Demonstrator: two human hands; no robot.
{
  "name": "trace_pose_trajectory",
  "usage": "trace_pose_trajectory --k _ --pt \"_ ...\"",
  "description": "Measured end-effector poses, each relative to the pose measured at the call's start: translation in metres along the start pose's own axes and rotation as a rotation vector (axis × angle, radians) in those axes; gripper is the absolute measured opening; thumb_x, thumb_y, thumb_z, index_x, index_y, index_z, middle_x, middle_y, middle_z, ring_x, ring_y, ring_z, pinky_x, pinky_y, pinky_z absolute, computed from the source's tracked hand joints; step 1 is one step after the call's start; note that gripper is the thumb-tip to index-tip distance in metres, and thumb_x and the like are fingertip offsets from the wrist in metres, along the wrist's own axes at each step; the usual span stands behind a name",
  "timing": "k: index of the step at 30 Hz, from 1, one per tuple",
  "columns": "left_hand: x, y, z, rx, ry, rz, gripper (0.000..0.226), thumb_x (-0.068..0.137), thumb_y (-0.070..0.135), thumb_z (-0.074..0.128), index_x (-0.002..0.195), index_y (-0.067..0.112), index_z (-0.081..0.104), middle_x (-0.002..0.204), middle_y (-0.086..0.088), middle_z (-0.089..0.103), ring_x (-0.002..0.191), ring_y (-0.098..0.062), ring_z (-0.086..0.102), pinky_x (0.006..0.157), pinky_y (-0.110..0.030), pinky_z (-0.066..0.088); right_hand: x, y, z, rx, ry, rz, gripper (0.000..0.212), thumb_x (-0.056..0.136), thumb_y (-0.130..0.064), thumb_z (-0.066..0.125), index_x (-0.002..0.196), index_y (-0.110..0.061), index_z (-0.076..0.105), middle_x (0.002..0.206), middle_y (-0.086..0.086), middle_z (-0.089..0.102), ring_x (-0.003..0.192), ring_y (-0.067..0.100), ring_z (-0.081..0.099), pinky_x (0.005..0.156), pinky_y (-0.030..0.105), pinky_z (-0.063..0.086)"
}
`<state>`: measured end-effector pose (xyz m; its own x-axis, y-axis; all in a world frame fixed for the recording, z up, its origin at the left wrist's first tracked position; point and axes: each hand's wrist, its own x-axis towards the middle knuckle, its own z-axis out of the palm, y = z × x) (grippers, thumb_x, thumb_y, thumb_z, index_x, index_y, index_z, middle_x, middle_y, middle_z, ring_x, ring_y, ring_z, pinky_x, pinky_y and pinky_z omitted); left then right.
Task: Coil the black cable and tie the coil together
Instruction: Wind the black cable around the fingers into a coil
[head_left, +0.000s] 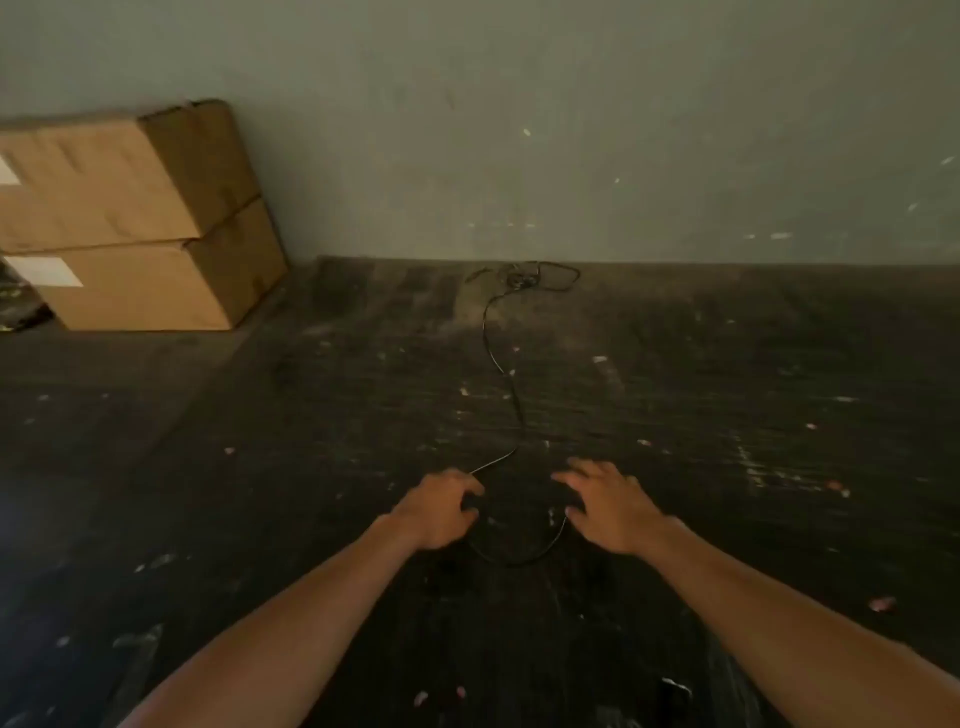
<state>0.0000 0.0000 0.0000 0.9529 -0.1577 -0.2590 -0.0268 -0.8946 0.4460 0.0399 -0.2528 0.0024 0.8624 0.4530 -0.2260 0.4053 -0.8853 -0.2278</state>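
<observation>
Cable (501, 364) thin, black, winding | left hand (439, 512) pinching it | right hand (608, 506) spread

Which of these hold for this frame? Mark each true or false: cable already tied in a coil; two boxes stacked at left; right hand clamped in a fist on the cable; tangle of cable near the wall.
1. The cable is already tied in a coil. False: it trails loose across the floor.
2. Two boxes are stacked at left. True.
3. The right hand is clamped in a fist on the cable. False: its fingers are spread open.
4. A tangle of cable lies near the wall. True.
5. The left hand is at the cable. True.
</observation>
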Motion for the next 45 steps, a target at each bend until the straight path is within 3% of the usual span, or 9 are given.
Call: trace_pose_trajectory --k 6,14,18,21,26,31,38,42,45 --pt "-0.011 -0.014 0.041 0.219 -0.088 0.015 0.043 0.093 0.027 0.06 0.135 0.03 0.052 0.148 0.001 0.041 0.135 -0.024 0.037 0.111 -0.046 0.036 -0.01 -0.008 0.041 -0.071 -0.189 -0.067 0.052 0.094 -0.034 0.051 0.144 -0.036 0.036 0.16 -0.003 0.022 0.146 0.026 0.02 0.113 0.054 0.025" --pt "-0.015 -0.022 0.05 0.241 0.027 0.028 0.019 0.097 0.032 0.053 0.115 0.031 0.056 0.138 0.003 0.043 0.127 -0.021 0.04 0.107 -0.045 0.04 -0.017 -0.014 0.049 -0.202 -0.046 -0.096 0.03 0.092 -0.024 0.055 0.122 -0.024 0.053 0.129 0.002 0.05 0.121 0.021 0.044 0.101 0.042 0.038" --pt "-0.012 -0.019 0.041 0.045 0.194 -0.061 0.021 0.095 0.033 0.056 0.117 0.032 0.057 0.139 0.003 0.038 0.127 -0.018 0.038 0.105 -0.041 0.044 -0.017 -0.014 0.039 0.17 -0.125 0.007 0.012 0.094 -0.02 0.053 0.101 -0.029 0.051 0.104 -0.005 0.059 0.097 0.012 0.056 0.082 0.029 0.044" --pt "-0.004 -0.009 0.027 -0.147 0.349 -0.144 0.023 0.094 0.031 0.061 0.116 0.033 0.061 0.141 -0.001 0.037 0.13 -0.023 0.038 0.107 -0.041 0.042 -0.018 -0.021 0.024 0.628 -0.26 0.11 0.012 0.097 -0.02 0.05 0.104 -0.026 0.058 0.098 0.0 0.065 0.09 0.011 0.063 0.075 0.025 0.048" --pt "0.014 0.02 0.007 -0.616 0.469 -0.276 0.028 0.092 0.031 0.065 0.118 0.031 0.058 0.129 0.0 0.045 0.114 -0.014 0.048 0.1 -0.031 0.042 -0.019 -0.038 0.0 0.914 -0.235 0.099 0.012 0.094 -0.02 0.058 0.105 -0.021 0.064 0.093 0.001 0.074 0.073 0.006 0.066 0.062 0.02 0.048" --pt "0.013 0.058 -0.007 -1.195 0.151 -0.436 0.031 0.102 0.038 0.042 0.107 0.02 0.066 0.108 -0.002 0.071 0.096 -0.016 0.068 0.081 -0.036 0.053 -0.02 -0.044 -0.014 1.009 -0.042 0.09 0.01 0.092 -0.018 0.063 0.102 -0.017 0.065 0.087 0.003 0.075 0.065 0.006 0.064 0.056 0.018 0.048" --pt "0.0 0.084 -0.032 -1.201 0.146 -0.205 0.029 0.104 0.028 0.041 0.102 0.016 0.068 0.08 0.0 0.071 0.081 -0.013 0.071 0.079 -0.033 0.052 -0.018 -0.032 -0.027 0.933 0.104 0.109 0.013 0.097 -0.021 0.054 0.104 -0.026 0.062 0.098 0.002 0.07 0.077 0.01 0.068 0.058 0.019 0.048" --pt "-0.012 0.098 -0.053 -1.269 -0.035 -0.175 0.03 0.104 0.028 0.042 0.102 0.012 0.067 0.062 0.003 0.055 0.061 -0.011 0.062 0.065 -0.03 0.056 -0.014 -0.022 -0.053 0.826 0.297 -0.063 0.056 0.094 -0.007 0.054 0.136 -0.043 0.042 0.119 -0.003 0.051 0.086 0.011 0.06 0.065 0.021 0.051" --pt "-0.026 0.111 -0.061 -1.26 -0.203 -0.107 0.03 0.103 0.029 0.044 0.102 0.011 0.068 0.059 0.005 0.049 0.056 -0.01 0.054 0.059 -0.029 0.054 -0.009 -0.023 -0.074 0.65 0.332 -0.247 0.06 0.093 -0.004 0.056 0.138 -0.043 0.044 0.134 -0.005 0.042 0.115 0.009 0.049 0.095 0.024 0.045"
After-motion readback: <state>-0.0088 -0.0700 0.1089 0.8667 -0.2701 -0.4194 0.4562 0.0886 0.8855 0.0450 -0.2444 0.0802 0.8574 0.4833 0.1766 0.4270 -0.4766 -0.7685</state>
